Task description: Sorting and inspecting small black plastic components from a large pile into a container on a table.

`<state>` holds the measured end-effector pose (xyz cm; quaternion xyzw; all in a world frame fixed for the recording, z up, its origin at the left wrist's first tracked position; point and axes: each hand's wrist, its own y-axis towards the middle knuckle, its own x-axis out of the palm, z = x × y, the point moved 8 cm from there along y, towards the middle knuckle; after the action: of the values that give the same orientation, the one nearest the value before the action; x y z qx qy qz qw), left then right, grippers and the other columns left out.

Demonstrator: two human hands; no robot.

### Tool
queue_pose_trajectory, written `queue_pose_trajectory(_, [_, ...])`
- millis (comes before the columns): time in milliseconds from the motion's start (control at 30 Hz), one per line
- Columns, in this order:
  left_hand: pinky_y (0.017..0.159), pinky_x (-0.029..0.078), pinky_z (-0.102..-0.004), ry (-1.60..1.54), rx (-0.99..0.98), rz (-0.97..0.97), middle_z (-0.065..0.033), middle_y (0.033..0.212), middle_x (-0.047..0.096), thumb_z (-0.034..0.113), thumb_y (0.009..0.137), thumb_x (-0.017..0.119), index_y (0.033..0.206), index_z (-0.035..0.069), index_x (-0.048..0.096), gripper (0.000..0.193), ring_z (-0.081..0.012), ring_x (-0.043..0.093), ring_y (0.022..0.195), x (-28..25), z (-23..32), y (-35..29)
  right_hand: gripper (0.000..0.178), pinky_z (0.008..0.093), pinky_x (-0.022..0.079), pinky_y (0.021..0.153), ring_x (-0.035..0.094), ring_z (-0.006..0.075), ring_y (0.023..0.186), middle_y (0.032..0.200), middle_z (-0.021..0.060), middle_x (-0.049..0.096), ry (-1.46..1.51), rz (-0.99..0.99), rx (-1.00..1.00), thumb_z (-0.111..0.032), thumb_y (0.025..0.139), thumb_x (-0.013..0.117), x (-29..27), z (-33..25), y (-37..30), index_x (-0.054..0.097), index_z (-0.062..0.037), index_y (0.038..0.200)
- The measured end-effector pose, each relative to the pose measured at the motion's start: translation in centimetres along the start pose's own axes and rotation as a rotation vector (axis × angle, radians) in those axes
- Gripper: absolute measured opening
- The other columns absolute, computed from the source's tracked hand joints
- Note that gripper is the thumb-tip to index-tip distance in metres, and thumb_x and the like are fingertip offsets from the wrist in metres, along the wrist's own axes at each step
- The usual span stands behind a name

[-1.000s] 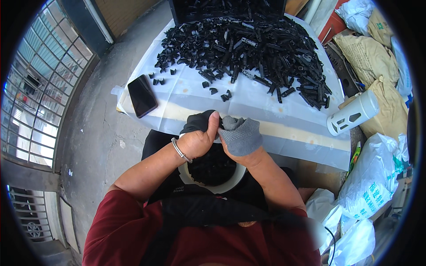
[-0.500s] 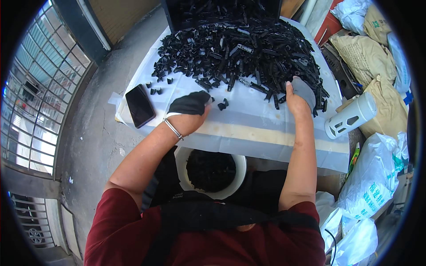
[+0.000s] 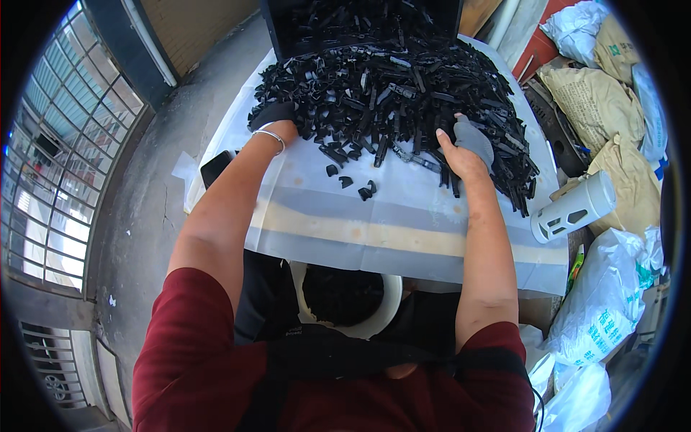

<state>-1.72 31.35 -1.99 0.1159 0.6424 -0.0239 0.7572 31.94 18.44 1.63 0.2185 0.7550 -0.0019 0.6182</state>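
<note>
A heap of small black plastic parts [image 3: 392,90] covers the far part of the table; short curved clips lie on its left, long narrow strips on its right. My left hand [image 3: 279,124], in a black glove and with a metal bangle at the wrist, reaches to the heap's left edge; its fingers are hidden. In a grey glove with bare fingertips, my right hand [image 3: 469,150] rests against the strips at the right. Its thumb stands apart from the fingers, and nothing shows between them. A few loose clips [image 3: 367,191] lie on the white sheet between my hands.
A dark phone [image 3: 216,168] lies at the table's left edge, partly behind my left forearm. A black bin [image 3: 360,29] stands behind the heap. At the right edge is a white cylinder with cut-outs [image 3: 576,209], beside stacked sacks [image 3: 594,101]. Below sits a white bucket [image 3: 392,299] with black parts.
My left hand has moved away and left, from the front of the sheet to the heap's edge. My right hand has shifted slightly left. More loose clips lie at the front.
</note>
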Motion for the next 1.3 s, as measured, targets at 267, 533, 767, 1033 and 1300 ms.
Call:
queue_pose_trajectory(267, [0.077, 0.046, -0.0380, -0.030, 0.266, -0.092, -0.0151, 0.094, 0.059, 0.011, 0.071, 0.051, 0.102, 0.009, 0.057, 0.031, -0.0320, 0.057, 0.087, -1.0, 5.6, -7.6, 0.041, 0.0392, 0.044, 0.080, 0.056, 0.0315, 0.094, 0.102, 0.0134, 0.059, -0.040, -0.086, -0.204, -0.037, 0.080, 0.051, -0.6, -3.8, -5.3, 0.053, -0.0124, 0.112])
queue_pose_trajectory(533, [0.067, 0.047, -0.0388, -0.049, 0.416, 0.137, -0.0132, 0.080, 0.061, 0.014, 0.073, 0.054, 0.086, 0.010, 0.063, 0.016, -0.0304, 0.058, 0.076, -4.4, 7.9, -11.3, 0.021, 0.0393, 0.045, 0.069, 0.057, 0.0294, 0.080, 0.085, 0.0131, 0.059, 0.148, 0.553, -0.401, -0.026, 0.076, 0.059, -4.7, -3.1, -10.3, 0.063, -0.0109, 0.090])
queue_pose_trajectory(767, [0.070, 0.047, -0.0380, -0.194, 0.276, 0.256, -0.0140, 0.085, 0.061, 0.014, 0.076, 0.052, 0.087, 0.008, 0.061, 0.016, -0.0295, 0.059, 0.079, -6.1, 6.3, -11.6, 0.018, 0.0390, 0.046, 0.067, 0.058, 0.0308, 0.076, 0.084, 0.0134, 0.061, 0.024, 0.287, -0.777, -0.019, 0.072, 0.060, -3.7, -12.1, -10.4, 0.063, -0.0086, 0.087])
queue_pose_trajectory(1033, [0.072, 0.046, -0.0390, -0.455, 0.139, 0.272, -0.0171, 0.084, 0.061, 0.019, 0.072, 0.055, 0.086, 0.008, 0.063, 0.019, -0.0335, 0.058, 0.078, -3.5, 2.4, -13.1, 0.012, 0.0406, 0.049, 0.064, 0.061, 0.0313, 0.071, 0.074, 0.0155, 0.063, -0.325, -0.231, -0.832, -0.014, 0.066, 0.057, 2.5, -18.3, -9.5, 0.067, -0.0093, 0.071])
queue_pose_trajectory(1300, [0.072, 0.045, -0.0415, -0.763, 0.131, 0.298, -0.0164, 0.083, 0.060, 0.021, 0.072, 0.051, 0.082, 0.006, 0.059, 0.019, -0.0335, 0.057, 0.079, -3.9, 2.7, -13.1, 0.011, 0.0419, 0.046, 0.063, 0.059, 0.0307, 0.071, 0.073, 0.0111, 0.061, -0.349, -0.015, -0.897, -0.019, 0.064, 0.064, 0.8, -18.5, -9.0, 0.061, -0.0096, 0.069])
